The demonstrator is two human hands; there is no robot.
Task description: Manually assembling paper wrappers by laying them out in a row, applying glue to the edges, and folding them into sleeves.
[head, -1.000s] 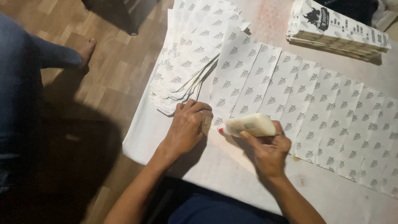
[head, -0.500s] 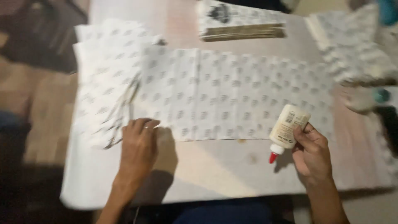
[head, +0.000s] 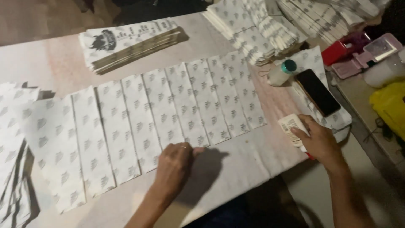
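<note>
The left hand [head: 175,166] lies flat, palm down, on the near edge of the row of printed paper sheets [head: 168,109], and its fingers [head: 192,150] are stretched out and released, holding nothing. The sheets overlap side by side in a band that runs from left to right across the table [head: 59,55], while each single sheet has its long axis pointing away from the person. So the sheets begin directly under the fingertips and continue away from them toward the far side. The right hand [head: 320,141] is at the right near corner of the table, well apart from the row, and it is closed around a white glue bottle [head: 291,125] with a red tip pointing downward. The left hand is clearly nearer to the sheets. A black phone [head: 318,92] lies just beyond the right hand, and stacks of folded paper [head: 130,40] rest farther back.
</note>
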